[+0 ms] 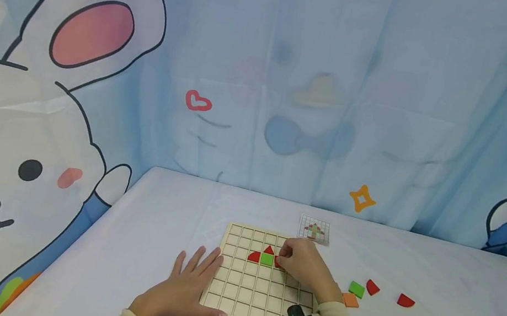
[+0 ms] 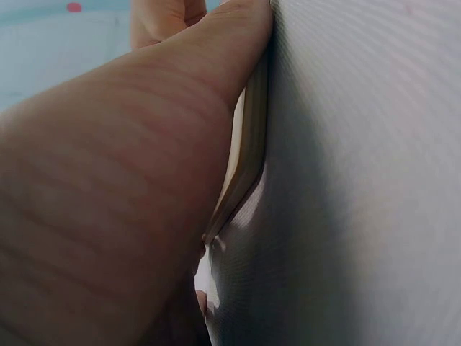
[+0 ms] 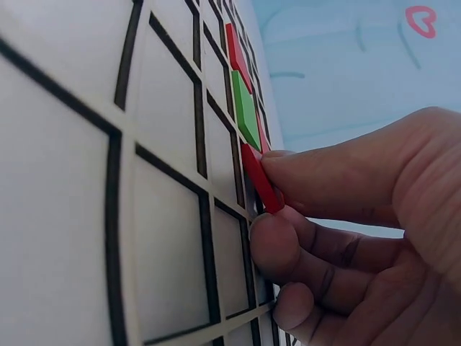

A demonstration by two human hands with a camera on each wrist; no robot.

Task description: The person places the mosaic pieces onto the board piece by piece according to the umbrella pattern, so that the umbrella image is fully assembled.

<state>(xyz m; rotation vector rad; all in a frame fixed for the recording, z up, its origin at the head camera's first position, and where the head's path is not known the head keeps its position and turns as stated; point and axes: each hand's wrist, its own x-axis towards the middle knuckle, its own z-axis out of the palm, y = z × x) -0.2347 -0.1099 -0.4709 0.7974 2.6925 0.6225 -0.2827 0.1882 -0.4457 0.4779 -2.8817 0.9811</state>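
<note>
The right hand point(image 1: 303, 262) pinches a red piece point(image 3: 262, 180) between thumb and fingertip, over the board point(image 1: 244, 295) just right of a green square point(image 1: 266, 259) (a red triangle point(image 1: 269, 250) sits above that square, a red wedge point(image 1: 254, 256) to its left). The left hand point(image 1: 185, 293), fingers straight and spread, touches the board's left side. A card point(image 1: 314, 229) lies beyond the board.

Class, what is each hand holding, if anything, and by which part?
The right hand pinches a red piece by its edges, between thumb and finger. The left hand holds nothing; it rests against the grid board.
</note>
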